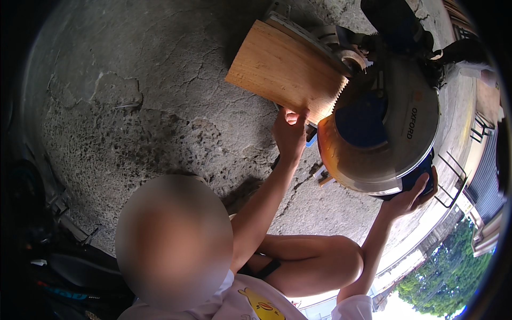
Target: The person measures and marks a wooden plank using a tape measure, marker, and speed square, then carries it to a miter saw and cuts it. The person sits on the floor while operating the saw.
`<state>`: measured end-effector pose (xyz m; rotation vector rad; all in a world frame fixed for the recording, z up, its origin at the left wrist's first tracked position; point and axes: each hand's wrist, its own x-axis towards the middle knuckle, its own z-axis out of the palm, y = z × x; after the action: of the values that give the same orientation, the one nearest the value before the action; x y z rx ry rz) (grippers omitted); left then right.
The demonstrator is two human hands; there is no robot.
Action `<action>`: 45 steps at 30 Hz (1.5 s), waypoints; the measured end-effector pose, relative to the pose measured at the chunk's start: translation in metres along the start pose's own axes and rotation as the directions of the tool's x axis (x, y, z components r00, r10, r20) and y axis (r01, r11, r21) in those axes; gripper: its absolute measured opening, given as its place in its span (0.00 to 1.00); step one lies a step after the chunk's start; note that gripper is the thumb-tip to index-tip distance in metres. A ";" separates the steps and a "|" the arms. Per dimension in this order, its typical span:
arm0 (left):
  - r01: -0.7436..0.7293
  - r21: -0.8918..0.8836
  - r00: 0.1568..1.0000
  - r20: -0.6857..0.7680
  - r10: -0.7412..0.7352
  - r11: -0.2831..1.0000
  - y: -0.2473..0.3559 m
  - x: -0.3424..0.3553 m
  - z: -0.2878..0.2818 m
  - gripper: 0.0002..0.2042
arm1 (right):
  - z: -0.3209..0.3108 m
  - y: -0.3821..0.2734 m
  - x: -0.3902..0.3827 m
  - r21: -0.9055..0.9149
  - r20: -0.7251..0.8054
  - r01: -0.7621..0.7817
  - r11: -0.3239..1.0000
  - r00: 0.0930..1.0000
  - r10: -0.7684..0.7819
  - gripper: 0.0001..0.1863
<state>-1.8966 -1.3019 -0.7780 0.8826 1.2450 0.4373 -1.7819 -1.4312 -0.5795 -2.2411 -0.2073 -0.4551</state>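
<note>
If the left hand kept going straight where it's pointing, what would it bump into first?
The wooden board. The left hand is already at its lower edge in the picture and appears to touch it, though exact depth is hard to judge.

A person wore a pale shirt (224,301), white tinged with faint lilac, its front printed with a yellow cartoon figure (262,305) marked by small dark spots and a reddish oval. The white sleeve (354,308) at the right arm was short and loose. The left hand (290,130) and right hand (413,194) were bare, as were the forearms and a leg (314,264), beside which a narrow black strip (268,269) showed, its nature unclear.
</note>
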 end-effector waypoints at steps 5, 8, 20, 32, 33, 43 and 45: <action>0.012 0.000 1.000 -0.014 -0.012 1.000 0.001 0.002 0.001 0.18 | 0.002 -0.002 0.000 0.000 0.007 -0.010 1.000 1.000 0.010 0.22; 0.013 0.025 1.000 -0.013 -0.013 1.000 0.003 0.001 0.001 0.18 | 0.002 -0.001 -0.001 0.034 -0.001 -0.024 0.999 1.000 0.024 0.22; -0.037 -0.096 0.999 0.021 0.039 0.995 -0.004 0.003 -0.004 0.19 | 0.004 -0.001 -0.001 0.059 -0.015 -0.050 0.997 0.999 0.051 0.23; -0.742 0.652 0.620 0.579 0.530 0.156 0.047 0.018 -0.023 0.28 | 0.006 -0.006 -0.001 0.054 -0.020 -0.055 0.997 0.998 0.056 0.25; -0.761 0.637 0.602 0.621 0.502 0.124 0.055 0.025 -0.023 0.29 | 0.006 -0.006 -0.002 0.042 -0.022 -0.053 0.998 0.998 0.054 0.25; -0.913 0.098 0.047 0.990 0.135 -0.397 0.099 0.116 -0.035 0.39 | -0.002 0.003 0.000 0.154 0.068 -0.123 0.980 0.991 0.113 0.20; -0.880 0.031 -0.052 0.985 0.162 -0.474 0.099 0.126 -0.035 0.38 | 0.000 -0.001 0.002 0.164 0.099 -0.100 0.981 0.991 0.085 0.20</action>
<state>-1.8755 -1.1392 -0.7826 2.8746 -0.4370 0.2787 -1.7806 -1.4308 -0.5778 -2.0964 -0.1815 -0.2745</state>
